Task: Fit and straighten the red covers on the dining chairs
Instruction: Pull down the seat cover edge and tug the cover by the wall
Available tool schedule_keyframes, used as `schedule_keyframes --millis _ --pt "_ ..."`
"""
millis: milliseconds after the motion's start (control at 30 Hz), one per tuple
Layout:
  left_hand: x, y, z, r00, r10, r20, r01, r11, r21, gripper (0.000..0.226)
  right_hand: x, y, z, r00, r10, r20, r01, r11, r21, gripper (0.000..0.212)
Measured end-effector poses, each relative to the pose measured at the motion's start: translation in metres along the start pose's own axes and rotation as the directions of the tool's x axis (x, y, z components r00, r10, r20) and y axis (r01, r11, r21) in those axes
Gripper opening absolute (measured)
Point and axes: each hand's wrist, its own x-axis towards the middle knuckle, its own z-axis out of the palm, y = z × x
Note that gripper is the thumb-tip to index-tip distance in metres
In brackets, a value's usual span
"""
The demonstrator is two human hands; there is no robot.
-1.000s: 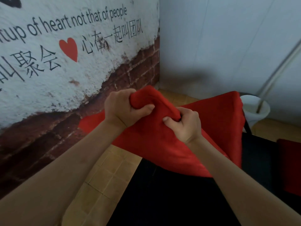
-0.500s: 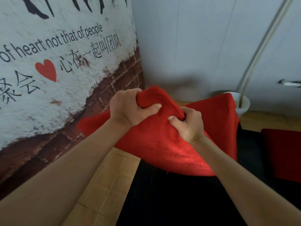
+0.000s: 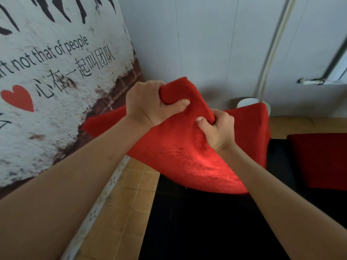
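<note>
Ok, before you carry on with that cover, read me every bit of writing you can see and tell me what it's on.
"...rt not that of people": black letters on the painted wall, start cut off by the frame edge.
"心在一起叫团队": black characters on the same wall, right of a red heart.
Large black strokes along the wall's top edge: cropped, unreadable.
Red cover, bucket: no writing visible.
</note>
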Motion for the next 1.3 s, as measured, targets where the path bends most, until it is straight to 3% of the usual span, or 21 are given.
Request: schedule_keyframes --millis 433,567,1000,1133,1300 --pt "0.005 0.040 0.005 0.998 0.054 0.035 -0.056 0.997 0.053 0.087 -0.003 0.016 -0.031 0.995 -0.048 -0.085 0.050 0.998 0.029 0.039" --pt "0.003 0.057 0.008 0.997 0.070 0.039 -0.072 0.996 0.059 0.074 -0.007 0.020 -0.047 0.996 -0.028 -0.081 0.029 0.999 0.017 0.040" --pt "-0.005 0.120 0.018 0.994 0.093 0.061 -0.097 0.992 0.075 0.073 -0.022 0.038 -0.106 0.998 0.054 -0.036 -0.051 0.995 0.081 0.034" --pt "-0.007 0.136 0.021 0.992 0.106 0.061 -0.112 0.988 0.102 0.080 -0.027 0.043 -0.121 0.997 0.074 -0.027 -0.071 0.993 0.096 0.039" --pt "-0.011 0.157 0.026 0.990 0.135 0.028 -0.137 0.987 0.088 0.068 -0.032 0.053 -0.141 0.995 0.097 -0.022 -0.094 0.989 0.113 0.050"
